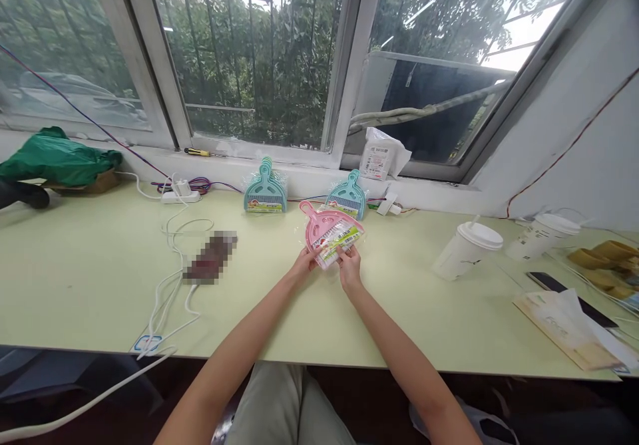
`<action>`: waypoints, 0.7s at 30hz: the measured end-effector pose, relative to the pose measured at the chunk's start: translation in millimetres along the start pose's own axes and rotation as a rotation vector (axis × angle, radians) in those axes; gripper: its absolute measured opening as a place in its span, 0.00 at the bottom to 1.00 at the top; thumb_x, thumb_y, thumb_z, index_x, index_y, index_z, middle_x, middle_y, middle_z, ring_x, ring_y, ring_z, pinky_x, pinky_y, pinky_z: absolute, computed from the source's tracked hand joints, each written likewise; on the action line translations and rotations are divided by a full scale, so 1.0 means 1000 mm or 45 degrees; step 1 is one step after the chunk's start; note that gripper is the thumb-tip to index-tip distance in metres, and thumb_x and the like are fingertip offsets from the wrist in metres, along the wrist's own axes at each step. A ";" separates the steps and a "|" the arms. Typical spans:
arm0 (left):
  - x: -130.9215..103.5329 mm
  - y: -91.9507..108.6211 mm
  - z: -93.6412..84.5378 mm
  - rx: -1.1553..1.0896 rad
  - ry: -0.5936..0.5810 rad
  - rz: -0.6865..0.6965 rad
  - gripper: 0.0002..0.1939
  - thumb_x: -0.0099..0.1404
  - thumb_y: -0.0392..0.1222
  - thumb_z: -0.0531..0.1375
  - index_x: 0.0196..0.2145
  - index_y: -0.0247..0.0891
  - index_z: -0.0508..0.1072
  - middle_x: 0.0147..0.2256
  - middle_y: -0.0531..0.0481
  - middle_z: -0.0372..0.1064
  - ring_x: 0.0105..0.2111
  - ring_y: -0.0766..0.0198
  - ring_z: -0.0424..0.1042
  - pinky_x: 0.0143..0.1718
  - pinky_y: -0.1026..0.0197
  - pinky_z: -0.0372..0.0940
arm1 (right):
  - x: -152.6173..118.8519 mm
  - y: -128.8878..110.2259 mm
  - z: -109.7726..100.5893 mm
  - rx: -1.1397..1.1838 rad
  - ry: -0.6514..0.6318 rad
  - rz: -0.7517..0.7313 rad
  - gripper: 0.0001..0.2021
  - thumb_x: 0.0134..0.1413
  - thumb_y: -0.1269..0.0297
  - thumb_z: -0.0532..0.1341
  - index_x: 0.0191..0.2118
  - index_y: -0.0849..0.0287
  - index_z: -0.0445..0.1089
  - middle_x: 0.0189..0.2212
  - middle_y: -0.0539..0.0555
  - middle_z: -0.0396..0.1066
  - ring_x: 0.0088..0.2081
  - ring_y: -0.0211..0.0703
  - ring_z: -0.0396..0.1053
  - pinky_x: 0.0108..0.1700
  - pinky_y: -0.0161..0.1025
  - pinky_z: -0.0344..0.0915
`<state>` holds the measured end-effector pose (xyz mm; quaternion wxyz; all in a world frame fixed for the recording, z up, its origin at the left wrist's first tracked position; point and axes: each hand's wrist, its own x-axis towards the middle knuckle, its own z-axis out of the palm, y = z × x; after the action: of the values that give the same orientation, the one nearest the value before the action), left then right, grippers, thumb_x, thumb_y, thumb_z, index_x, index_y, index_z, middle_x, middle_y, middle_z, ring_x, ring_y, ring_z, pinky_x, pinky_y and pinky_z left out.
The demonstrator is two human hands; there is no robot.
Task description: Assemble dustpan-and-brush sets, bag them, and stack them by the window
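A pink dustpan-and-brush set [333, 227] in clear wrap, with a green and white label across it, is held above the table. My left hand [304, 263] grips its lower left edge, and my right hand [349, 265] pinches the lower right by the label. The set tilts, its handle pointing to the upper left. Just behind it a teal dustpan set [348, 195] leans against the wall under the window, partly covered by the pink one. To the left stands a stack of teal dustpan sets [265, 189], also wrapped.
White cables [172, 279] run over the light green table [100, 245] from a power strip [180, 195]. A blurred-out item [210, 257] lies left. Lidded cups [469, 249], a tissue pack [564, 325] and a phone [569, 298] are right. A screwdriver [198, 152] rests on the sill.
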<state>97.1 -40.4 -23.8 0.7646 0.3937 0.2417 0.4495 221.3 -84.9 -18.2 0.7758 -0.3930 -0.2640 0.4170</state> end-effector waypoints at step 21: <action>-0.003 -0.010 0.016 -0.044 -0.142 0.021 0.31 0.55 0.45 0.66 0.55 0.37 0.66 0.55 0.40 0.65 0.54 0.52 0.66 0.55 0.51 0.61 | 0.010 -0.002 -0.009 -0.009 -0.029 0.006 0.19 0.38 0.68 0.66 0.41 0.57 0.69 0.43 0.54 0.74 0.44 0.44 0.72 0.46 0.42 0.70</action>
<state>112.4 -52.3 -22.7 0.7798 0.4069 0.1875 0.4372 233.8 -80.9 -20.6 0.7706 -0.3915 -0.2733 0.4222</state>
